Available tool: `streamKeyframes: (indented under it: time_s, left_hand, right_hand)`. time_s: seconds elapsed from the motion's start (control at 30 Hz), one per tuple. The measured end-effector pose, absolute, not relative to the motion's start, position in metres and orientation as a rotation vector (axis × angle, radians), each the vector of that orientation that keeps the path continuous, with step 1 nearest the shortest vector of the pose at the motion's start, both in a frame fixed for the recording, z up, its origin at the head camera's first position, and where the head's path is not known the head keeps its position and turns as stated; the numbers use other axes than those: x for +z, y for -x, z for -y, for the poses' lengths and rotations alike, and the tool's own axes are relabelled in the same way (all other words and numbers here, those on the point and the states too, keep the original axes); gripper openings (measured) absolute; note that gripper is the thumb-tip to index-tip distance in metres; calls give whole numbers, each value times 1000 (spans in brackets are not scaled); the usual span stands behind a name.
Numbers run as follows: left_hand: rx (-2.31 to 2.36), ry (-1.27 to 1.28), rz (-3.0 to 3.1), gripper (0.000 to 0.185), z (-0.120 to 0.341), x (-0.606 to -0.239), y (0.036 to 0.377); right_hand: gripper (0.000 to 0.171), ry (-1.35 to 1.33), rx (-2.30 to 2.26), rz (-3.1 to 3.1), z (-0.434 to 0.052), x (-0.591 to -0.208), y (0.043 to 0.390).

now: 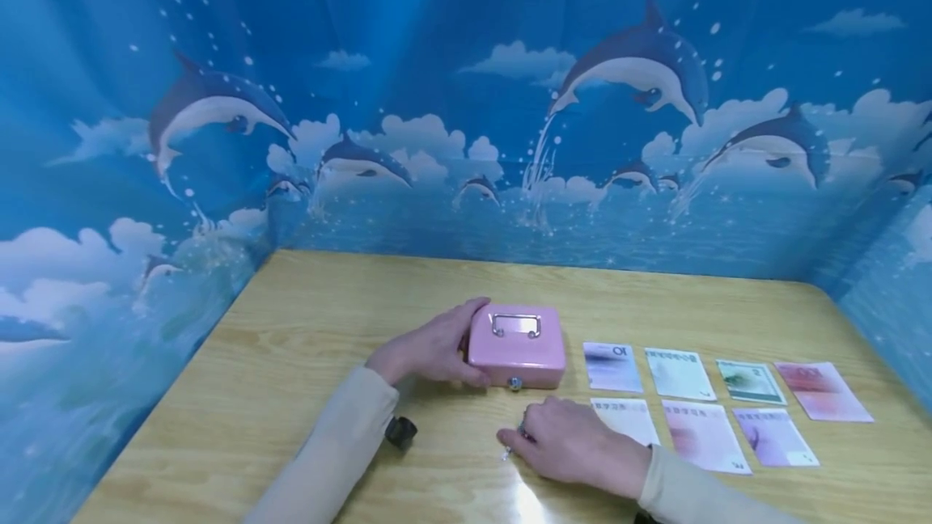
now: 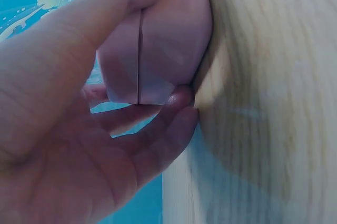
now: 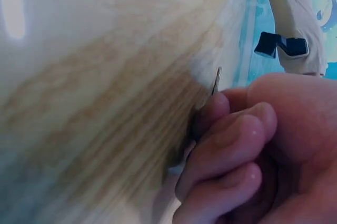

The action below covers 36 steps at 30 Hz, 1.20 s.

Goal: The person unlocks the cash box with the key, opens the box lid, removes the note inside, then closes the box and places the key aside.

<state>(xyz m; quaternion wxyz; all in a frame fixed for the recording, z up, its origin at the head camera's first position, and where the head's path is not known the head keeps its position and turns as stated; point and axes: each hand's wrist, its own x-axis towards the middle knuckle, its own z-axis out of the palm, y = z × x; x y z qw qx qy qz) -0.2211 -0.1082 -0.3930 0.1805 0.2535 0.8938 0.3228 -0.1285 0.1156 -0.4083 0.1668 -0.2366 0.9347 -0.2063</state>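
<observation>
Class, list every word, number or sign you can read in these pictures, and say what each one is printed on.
"10", seen upside down: on the far-left note of the back row, beside the pink box.
The print on the other six notes is too small and blurred to read.
The box, its lock and the table show no lettering.

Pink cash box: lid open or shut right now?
Shut. The pink cash box has its lid flat, handle folded down; the left wrist view shows a tight seam. The left hand grips its side.
</observation>
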Motion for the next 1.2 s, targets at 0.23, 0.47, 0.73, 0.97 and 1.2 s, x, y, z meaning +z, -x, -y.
streamKeyframes:
  time_s: [0.23, 0.47, 0.73, 0.97, 1.2]
  left_hand:
    - [914, -670, -2570, 116, 118, -393, 206]
    - [957, -614, -2701, 98, 136, -393, 184]
    - [965, -633, -2820, 85, 150, -397, 169]
    - [922, -596, -2903, 76, 157, -399, 164]
    - [975, -457, -3068, 72, 167, -398, 158]
  right_hand:
    - [54, 695, -708, -2603, -130, -398, 130]
    - [16, 915, -764, -2653, -157, -387, 133]
    - [20, 1041, -921, -2701, -180, -392, 131]
    - [17, 1104, -1013, -2894, -200, -389, 133]
    - [38, 968, -687, -3291, -225, -386, 137]
